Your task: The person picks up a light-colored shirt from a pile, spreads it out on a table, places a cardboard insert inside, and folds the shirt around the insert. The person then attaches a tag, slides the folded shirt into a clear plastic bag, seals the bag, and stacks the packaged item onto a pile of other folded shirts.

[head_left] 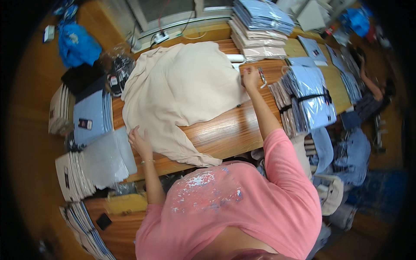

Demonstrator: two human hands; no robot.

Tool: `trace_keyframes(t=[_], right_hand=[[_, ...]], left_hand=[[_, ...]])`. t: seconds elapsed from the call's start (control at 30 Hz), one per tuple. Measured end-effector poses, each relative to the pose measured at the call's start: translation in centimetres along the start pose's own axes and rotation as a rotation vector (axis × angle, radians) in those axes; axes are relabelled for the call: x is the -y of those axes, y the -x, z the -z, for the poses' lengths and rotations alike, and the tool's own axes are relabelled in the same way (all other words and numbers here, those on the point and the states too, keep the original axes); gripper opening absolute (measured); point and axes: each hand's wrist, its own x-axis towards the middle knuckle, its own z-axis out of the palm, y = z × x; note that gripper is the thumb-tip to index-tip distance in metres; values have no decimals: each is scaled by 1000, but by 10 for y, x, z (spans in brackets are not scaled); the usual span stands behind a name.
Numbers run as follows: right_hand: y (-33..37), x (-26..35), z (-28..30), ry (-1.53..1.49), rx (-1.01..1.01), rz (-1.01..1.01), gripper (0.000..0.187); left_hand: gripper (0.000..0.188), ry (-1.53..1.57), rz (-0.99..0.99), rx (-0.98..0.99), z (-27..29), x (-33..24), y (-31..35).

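A cream-coloured garment (186, 82) lies spread over the wooden table in front of me, wrinkled on its left side. One narrow part of it trails toward the table's near edge. My left hand (139, 142) is at the garment's left edge, fingers apart, with a thin bracelet on the wrist. Over at the right edge, my right hand (250, 79) has its fingers closed together at the cloth's border. A small tool like thread snips (261, 75) lies just right of that hand. Behind the garment's right side, a white roll-shaped object (235, 58) partly shows.
Bagged folded clothes (260, 39) are piled at the back. A strapped stack of blue shirts (314, 97) stands right. Folded blue garments (92, 115) and clear plastic bags (110, 158) lie left. A power strip (161, 37) sits by the window. Another person (375, 93) is at far right.
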Motion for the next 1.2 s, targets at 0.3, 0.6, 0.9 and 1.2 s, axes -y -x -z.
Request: trace_keyframes(t=[0.3, 0.6, 0.9, 1.2], right_hand=[[6, -85, -7, -743, 312, -416, 31], [54, -5, 49, -131, 171, 303, 48], [95, -38, 37, -11, 339, 193, 12], [71, -10, 161, 268, 548, 365, 44]], left_hand=[[50, -249, 358, -35, -7, 25, 79], [46, 1571, 898, -145, 19, 17, 91], [61, 1361, 974, 169, 22, 53, 112], [46, 145, 73, -14, 27, -8, 78]])
